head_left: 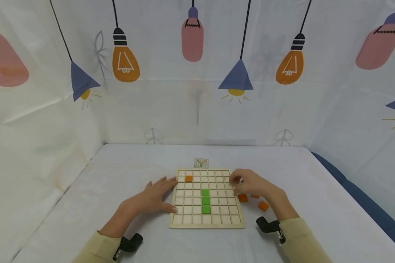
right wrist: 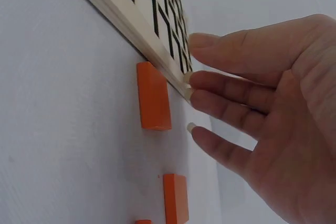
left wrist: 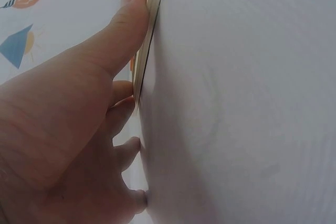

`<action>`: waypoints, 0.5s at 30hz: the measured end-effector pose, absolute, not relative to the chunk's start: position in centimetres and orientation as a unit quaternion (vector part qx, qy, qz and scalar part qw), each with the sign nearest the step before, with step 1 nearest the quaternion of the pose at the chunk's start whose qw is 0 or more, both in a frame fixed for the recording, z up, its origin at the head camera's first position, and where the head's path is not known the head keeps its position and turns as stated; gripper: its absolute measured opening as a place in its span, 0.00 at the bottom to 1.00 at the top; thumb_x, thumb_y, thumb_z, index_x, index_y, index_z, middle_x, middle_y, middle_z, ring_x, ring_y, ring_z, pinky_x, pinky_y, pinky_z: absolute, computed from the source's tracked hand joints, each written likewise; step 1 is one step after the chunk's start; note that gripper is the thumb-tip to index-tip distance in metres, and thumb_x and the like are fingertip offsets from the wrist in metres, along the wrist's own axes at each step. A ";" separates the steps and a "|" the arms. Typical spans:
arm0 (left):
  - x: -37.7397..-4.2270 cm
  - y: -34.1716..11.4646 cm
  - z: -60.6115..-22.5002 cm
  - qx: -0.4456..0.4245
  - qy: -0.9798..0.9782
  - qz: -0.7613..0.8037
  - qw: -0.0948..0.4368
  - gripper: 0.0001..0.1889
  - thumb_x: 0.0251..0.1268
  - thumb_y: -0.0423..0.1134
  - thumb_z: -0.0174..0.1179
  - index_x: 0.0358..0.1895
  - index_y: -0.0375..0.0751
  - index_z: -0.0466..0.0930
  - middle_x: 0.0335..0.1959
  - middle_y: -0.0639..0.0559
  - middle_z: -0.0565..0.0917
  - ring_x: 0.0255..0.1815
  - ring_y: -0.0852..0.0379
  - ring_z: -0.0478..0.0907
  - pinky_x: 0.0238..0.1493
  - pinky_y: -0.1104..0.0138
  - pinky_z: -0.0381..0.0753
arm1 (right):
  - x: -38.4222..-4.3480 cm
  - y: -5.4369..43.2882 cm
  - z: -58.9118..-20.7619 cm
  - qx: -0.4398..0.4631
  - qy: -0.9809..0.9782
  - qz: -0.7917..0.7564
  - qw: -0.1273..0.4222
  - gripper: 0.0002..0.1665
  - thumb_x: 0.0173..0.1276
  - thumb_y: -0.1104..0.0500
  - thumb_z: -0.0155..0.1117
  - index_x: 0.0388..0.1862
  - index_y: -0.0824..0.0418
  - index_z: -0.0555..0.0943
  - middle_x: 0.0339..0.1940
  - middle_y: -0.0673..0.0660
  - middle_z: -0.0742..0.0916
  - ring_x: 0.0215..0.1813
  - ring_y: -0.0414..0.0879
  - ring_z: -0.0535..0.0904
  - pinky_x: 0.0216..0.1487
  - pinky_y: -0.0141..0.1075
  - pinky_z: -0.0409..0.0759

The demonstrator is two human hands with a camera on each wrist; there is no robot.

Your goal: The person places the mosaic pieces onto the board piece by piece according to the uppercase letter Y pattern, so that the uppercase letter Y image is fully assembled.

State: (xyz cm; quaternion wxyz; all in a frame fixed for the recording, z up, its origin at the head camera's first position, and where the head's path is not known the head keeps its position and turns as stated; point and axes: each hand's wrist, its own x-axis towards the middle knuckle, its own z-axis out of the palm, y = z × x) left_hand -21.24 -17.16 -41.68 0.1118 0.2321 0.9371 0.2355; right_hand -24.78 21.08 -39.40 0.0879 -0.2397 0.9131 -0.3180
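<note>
A square wooden grid board [head_left: 205, 225] lies flat on the table. Three green tiles [head_left: 205, 200] form a column in its middle cells, and one orange tile [head_left: 189, 178] sits in a cell near the upper left. My left hand [head_left: 153, 197] is spread along the board's left edge, thumb and fingertips against it. At the upper right edge is my right hand [head_left: 250, 181], fingers bent and fingertips over the rim; I cannot tell whether a tile is between them. Close beside that edge, under the right hand, a loose orange tile [right wrist: 153, 97] rests on the table.
Another loose orange tile [head_left: 263, 206] lies farther right, with a third orange tile [head_left: 255, 196] partly covered by the right forearm. Behind the board is a small patterned card [head_left: 201, 163]. A white sheet printed with lamps [head_left: 197, 109] hangs behind the table.
</note>
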 end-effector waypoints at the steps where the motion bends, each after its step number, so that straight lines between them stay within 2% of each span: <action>1: -21.2 -17.1 -41.7 0.232 0.937 0.235 0.112 0.54 0.51 0.67 0.68 0.79 0.51 0.56 0.81 0.54 0.55 0.84 0.41 0.42 0.75 0.31 0.34 | -24.8 21.1 -39.3 -0.235 0.915 -0.315 0.093 0.16 0.58 0.65 0.67 0.46 0.59 0.82 0.43 0.53 0.84 0.47 0.47 0.75 0.49 0.41 0.75; 8: -21.3 -17.1 -41.8 0.229 0.938 0.234 0.112 0.54 0.49 0.68 0.68 0.79 0.52 0.56 0.81 0.54 0.56 0.84 0.42 0.42 0.76 0.32 0.34 | -24.6 21.4 -39.1 -0.228 0.919 -0.302 0.112 0.16 0.54 0.65 0.69 0.43 0.58 0.81 0.41 0.51 0.84 0.44 0.46 0.75 0.46 0.40 0.75; 15: -21.3 -17.2 -41.9 0.228 0.939 0.233 0.114 0.54 0.50 0.68 0.68 0.79 0.52 0.55 0.82 0.54 0.54 0.84 0.42 0.41 0.76 0.32 0.35 | -24.1 21.9 -39.2 -0.223 0.920 -0.299 0.124 0.13 0.56 0.65 0.71 0.40 0.58 0.81 0.39 0.52 0.83 0.42 0.45 0.75 0.45 0.37 0.75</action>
